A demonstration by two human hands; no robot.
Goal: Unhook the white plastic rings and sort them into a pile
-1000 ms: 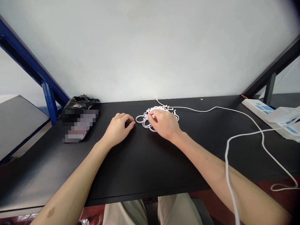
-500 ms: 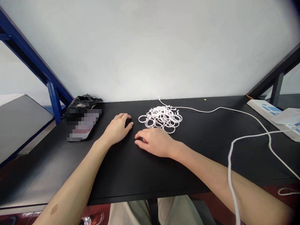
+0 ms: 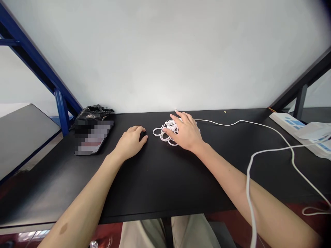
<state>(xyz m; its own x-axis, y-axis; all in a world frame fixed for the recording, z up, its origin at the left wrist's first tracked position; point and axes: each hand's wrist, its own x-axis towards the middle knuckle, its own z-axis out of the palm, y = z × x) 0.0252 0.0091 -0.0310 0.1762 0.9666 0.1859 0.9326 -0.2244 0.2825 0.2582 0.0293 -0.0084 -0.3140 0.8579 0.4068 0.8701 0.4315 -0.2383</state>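
Note:
A pile of white rings with small eyelets [image 3: 165, 137], perhaps curtain rings, lies on the black table [image 3: 155, 186]. Over the pile is my right hand [image 3: 186, 132], palm down with its fingers spread; it covers much of the rings, and whether it touches them I cannot tell. My left hand [image 3: 131, 142] rests on the table to the left of the pile, thumb and fingers apart, with nothing visible in it.
At the left lies a flat dark-edged object with a blurred face [image 3: 94, 137], in front of a crumpled black plastic bag [image 3: 94, 112]. A white cable [image 3: 248, 121] runs rightward past a white and blue box [image 3: 292, 120]. Another stretch of cable crosses my right forearm.
My right hand has moved up from the table in front of the pile to over the rings, and its fingers have spread. My left hand has stayed nearly still.

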